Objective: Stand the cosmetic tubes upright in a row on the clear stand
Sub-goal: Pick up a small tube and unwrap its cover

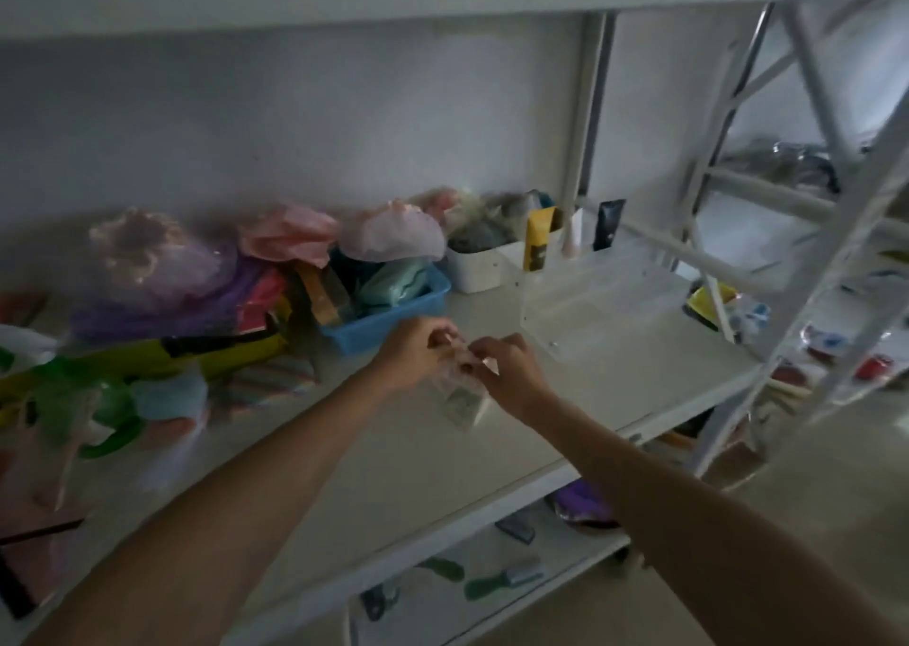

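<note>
A clear stepped stand [597,296] sits on the white shelf, right of centre. On its back step three tubes stand upright: a yellow one [537,238], a thin pale one [573,237] and a black one [609,225]. In front of the stand, above the shelf, my left hand [418,350] and my right hand [511,372] both pinch the top of a small clear bag [460,394] with a pale tube inside. The bag hangs below my fingers; the picture is blurred and its contents are hard to read.
A blue tray [393,316] of packets and a white bin [479,264] stand left of the stand. Coloured bags and cloth [162,271] pile up at the far left. The white rack frame [806,232] rises on the right. Combs lie on the lower shelf [492,576].
</note>
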